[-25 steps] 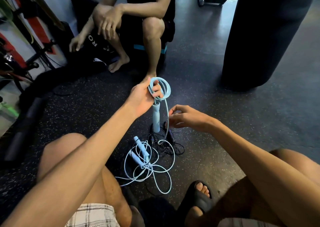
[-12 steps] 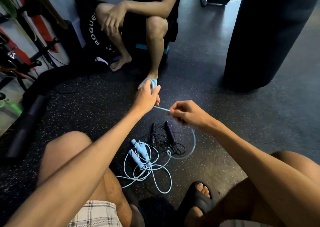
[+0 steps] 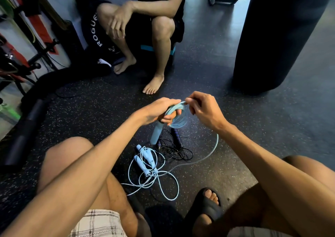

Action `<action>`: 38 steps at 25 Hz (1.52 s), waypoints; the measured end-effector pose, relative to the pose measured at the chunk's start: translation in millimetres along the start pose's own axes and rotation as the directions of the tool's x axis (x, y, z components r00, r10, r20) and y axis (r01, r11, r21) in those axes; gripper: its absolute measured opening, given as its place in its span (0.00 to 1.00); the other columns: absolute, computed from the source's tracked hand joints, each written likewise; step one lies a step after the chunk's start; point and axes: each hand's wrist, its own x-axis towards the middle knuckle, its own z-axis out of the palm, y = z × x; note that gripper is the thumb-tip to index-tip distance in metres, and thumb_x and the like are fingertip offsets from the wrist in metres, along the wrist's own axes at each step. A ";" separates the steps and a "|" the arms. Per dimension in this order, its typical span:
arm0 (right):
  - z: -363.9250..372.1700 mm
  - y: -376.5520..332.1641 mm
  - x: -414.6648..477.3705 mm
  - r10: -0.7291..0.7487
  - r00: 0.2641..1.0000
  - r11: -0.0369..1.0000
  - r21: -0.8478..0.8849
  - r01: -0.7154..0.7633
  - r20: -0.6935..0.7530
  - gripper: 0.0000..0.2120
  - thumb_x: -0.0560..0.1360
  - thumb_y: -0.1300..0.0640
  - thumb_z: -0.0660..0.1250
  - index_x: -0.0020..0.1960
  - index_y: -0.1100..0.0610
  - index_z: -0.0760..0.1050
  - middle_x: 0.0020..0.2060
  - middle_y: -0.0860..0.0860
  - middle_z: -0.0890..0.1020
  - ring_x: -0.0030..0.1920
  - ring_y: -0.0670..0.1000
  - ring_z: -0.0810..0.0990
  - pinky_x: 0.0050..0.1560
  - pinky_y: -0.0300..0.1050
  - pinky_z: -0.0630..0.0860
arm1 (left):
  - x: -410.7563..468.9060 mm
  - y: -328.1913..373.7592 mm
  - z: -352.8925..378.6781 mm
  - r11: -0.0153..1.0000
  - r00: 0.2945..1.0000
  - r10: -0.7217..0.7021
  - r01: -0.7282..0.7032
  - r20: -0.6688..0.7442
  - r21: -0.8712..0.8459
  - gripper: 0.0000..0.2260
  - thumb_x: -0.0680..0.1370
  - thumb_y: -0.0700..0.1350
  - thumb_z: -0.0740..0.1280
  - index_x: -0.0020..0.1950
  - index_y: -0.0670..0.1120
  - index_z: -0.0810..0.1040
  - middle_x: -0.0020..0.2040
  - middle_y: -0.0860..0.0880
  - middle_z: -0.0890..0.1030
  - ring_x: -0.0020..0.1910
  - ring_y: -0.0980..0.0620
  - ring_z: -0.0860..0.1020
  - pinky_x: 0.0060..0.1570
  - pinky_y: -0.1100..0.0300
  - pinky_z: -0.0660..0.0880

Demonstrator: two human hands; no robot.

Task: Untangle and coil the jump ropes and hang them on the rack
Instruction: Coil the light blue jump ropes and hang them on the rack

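Note:
My left hand [image 3: 161, 110] grips a coil of light blue jump rope [image 3: 178, 118], and one blue handle [image 3: 156, 134] hangs below the fist. My right hand [image 3: 203, 108] pinches the same rope at the top of the coil. From it the loose strand [image 3: 213, 149] curves down to the floor. On the floor between my knees lies a tangled second light blue rope [image 3: 150, 169] with two handles. Beside it is a tangled black rope [image 3: 174, 149] with dark purple handles.
A person sits barefoot [image 3: 154, 84] just beyond the ropes. A black punching bag [image 3: 282, 37] stands at the right. At the left are a rack with bands [image 3: 21, 37] and a black foam roller [image 3: 25, 131]. My sandalled foot [image 3: 206, 204] rests near the blue rope.
My right hand pulled the rope out sideways, then brought it up to the coil in my left hand. The coil has gained a loop and the view has tilted down.

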 end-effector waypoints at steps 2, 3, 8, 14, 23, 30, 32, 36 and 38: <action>0.7 0.5 1.1 0.056 0.998 0.996 0.078 -0.054 -0.025 0.11 0.80 0.55 0.65 0.41 0.59 0.74 0.27 0.50 0.78 0.25 0.44 0.71 0.27 0.41 0.69 | -1.9 4.1 -1.3 0.984 0.999 0.025 -0.016 0.046 -0.177 0.18 0.84 0.49 0.53 0.43 0.40 0.74 0.21 0.50 0.61 0.19 0.54 0.59 0.29 0.59 0.66; 1.8 1.2 1.8 0.084 0.996 0.991 0.107 -0.081 -0.028 0.11 0.81 0.54 0.65 0.42 0.58 0.72 0.27 0.51 0.78 0.25 0.46 0.72 0.27 0.41 0.69 | -2.0 6.2 -2.2 0.963 0.997 0.038 -0.021 0.060 -0.267 0.18 0.84 0.50 0.53 0.43 0.40 0.73 0.21 0.51 0.60 0.19 0.55 0.58 0.29 0.59 0.65; 9.3 5.9 0.4 0.237 0.956 0.917 0.285 -0.278 0.171 0.08 0.84 0.58 0.56 0.50 0.63 0.67 0.31 0.62 0.81 0.28 0.58 0.81 0.28 0.51 0.78 | -3.6 12.4 -7.6 0.775 0.993 0.115 -0.103 -0.022 -0.624 0.17 0.85 0.49 0.49 0.44 0.42 0.70 0.22 0.53 0.61 0.20 0.56 0.59 0.31 0.61 0.66; 13.0 5.3 -12.7 0.338 0.764 0.733 0.354 -0.580 0.550 0.06 0.84 0.58 0.58 0.55 0.62 0.67 0.41 0.68 0.83 0.40 0.64 0.84 0.40 0.55 0.83 | 4.2 12.7 -22.1 0.546 0.878 0.008 -0.404 -0.478 -0.733 0.19 0.85 0.49 0.48 0.42 0.41 0.69 0.27 0.49 0.65 0.25 0.54 0.64 0.39 0.59 0.65; 18.7 4.9 -17.7 0.324 0.623 0.829 0.103 -0.550 0.712 0.10 0.79 0.61 0.67 0.55 0.68 0.73 0.46 0.67 0.84 0.43 0.63 0.85 0.40 0.49 0.81 | 11.5 -2.3 -21.0 0.916 0.575 0.133 -0.382 -0.807 -0.122 0.12 0.85 0.44 0.53 0.51 0.38 0.71 0.31 0.44 0.74 0.24 0.55 0.74 0.30 0.60 0.73; 12.0 -4.9 -15.5 0.183 0.735 0.902 0.186 -0.390 0.653 0.10 0.83 0.61 0.60 0.52 0.68 0.75 0.37 0.59 0.83 0.37 0.57 0.82 0.41 0.49 0.81 | 8.4 -6.6 -12.1 0.902 0.652 0.365 -0.068 -0.665 0.427 0.10 0.82 0.43 0.59 0.49 0.36 0.72 0.31 0.42 0.79 0.23 0.53 0.76 0.30 0.57 0.77; 5.1 -9.0 -10.8 0.135 0.804 0.924 0.220 -0.313 0.579 0.12 0.84 0.60 0.59 0.50 0.65 0.77 0.34 0.57 0.81 0.33 0.52 0.79 0.35 0.42 0.77 | 10.4 -10.1 -10.1 0.868 0.757 0.310 0.022 -0.575 0.496 0.10 0.82 0.43 0.60 0.48 0.36 0.73 0.29 0.43 0.78 0.21 0.55 0.74 0.30 0.56 0.76; -4.2 -4.9 -0.1 0.102 0.925 0.966 0.185 -0.179 0.365 0.12 0.84 0.61 0.58 0.46 0.61 0.77 0.30 0.55 0.75 0.29 0.49 0.70 0.30 0.39 0.69 | 7.0 -10.3 -1.3 0.922 0.946 0.078 0.051 -0.313 0.383 0.14 0.83 0.43 0.57 0.45 0.36 0.76 0.23 0.48 0.74 0.18 0.54 0.70 0.22 0.60 0.71; -7.1 1.1 4.5 0.079 0.959 0.987 0.112 -0.113 0.273 0.11 0.83 0.61 0.60 0.44 0.60 0.77 0.28 0.52 0.75 0.28 0.49 0.70 0.30 0.42 0.68 | 4.5 -7.3 1.8 0.960 0.983 -0.004 0.054 -0.182 0.274 0.18 0.84 0.45 0.55 0.45 0.35 0.76 0.20 0.48 0.69 0.17 0.52 0.66 0.24 0.60 0.66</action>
